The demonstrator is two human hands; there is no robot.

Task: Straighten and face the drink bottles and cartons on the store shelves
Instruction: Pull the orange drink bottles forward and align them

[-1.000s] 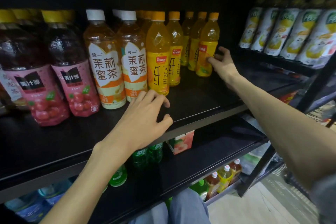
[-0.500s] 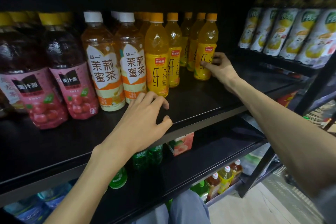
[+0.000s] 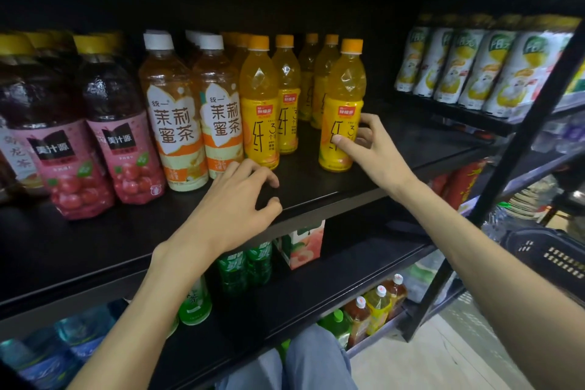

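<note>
Left hand (image 3: 234, 203) rests at frame centre, fingers loosely curled on the shelf (image 3: 316, 196) edge, holding nothing. Right of centre, my right hand (image 3: 370, 149) now grips the orange juice bottle (image 3: 343, 104), pulled forward from its row, label facing out.

We had just one camera, and it sat on the person's head. It looked forward and down at a black shelf (image 3: 95, 247) of drink bottles. It was close, because both arms reached out from the bottom of the picture to the shelf. The wide lens bent the edges, so the bottles at the left and the shelf post (image 3: 493, 187) at the right leaned. We also saw lower shelves under the top one, the person's knees at the bottom, and some floor at the lower right.
</note>
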